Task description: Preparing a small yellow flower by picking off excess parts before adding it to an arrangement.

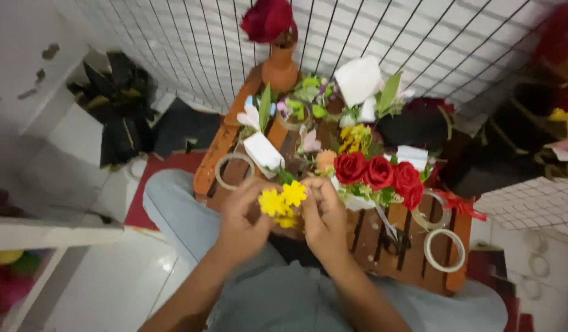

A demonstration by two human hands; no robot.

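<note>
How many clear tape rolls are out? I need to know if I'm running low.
3 clear tape rolls: one at the slatted wooden tray's left edge, two at its right end. Flowers may hide others.

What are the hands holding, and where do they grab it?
Both hands, left hand and right hand, hold a small bunch of yellow flowers, gripped just under the blooms; the stems are hidden.

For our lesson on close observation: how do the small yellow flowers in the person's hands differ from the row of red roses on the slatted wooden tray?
The small yellow flowers are flat and daisy-like; the red roses are fuller, with rounded, layered heads. The yellow flowers are smaller than the roses. The left hand and right hand hold the yellow flowers, while the roses rest untouched on the slatted wooden tray. Both sit in small clusters.
</note>
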